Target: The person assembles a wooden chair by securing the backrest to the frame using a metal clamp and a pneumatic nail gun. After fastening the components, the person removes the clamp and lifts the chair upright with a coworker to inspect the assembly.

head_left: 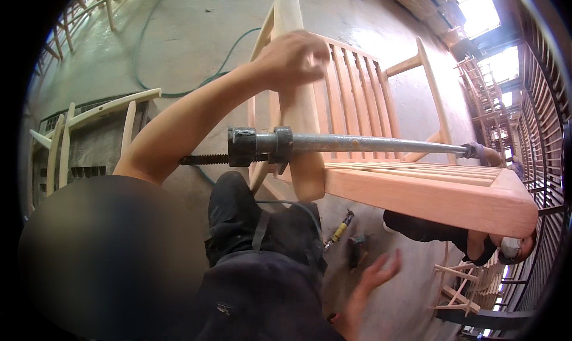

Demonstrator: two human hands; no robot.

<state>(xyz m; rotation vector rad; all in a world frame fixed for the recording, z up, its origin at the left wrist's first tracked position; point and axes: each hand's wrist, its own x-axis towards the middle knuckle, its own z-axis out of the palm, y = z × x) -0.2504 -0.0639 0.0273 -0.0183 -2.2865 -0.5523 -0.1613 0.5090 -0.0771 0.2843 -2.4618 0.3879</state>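
Observation:
A slatted wooden chair frame [429, 198] lies in front of me, with a thick pale wooden post [301, 111] along its left side. A long metal pipe clamp [369, 143] spans the frame from left to right, its threaded screw [205, 160] sticking out at the left. My left hand [296, 61] is closed over the post, beyond the clamp; its curled fingers hide whatever they hold. Low on the right, my right hand [382, 272] is held away from the chair, fingers apart and nothing in them.
A yellow-and-black air tool [339, 229] and a dark power tool [357, 250] lie on the floor by my legs. A green hose [138, 61] curves across the floor. More wooden frames [68, 141] stand at left. Another person [471, 242] bends beyond the chair at right.

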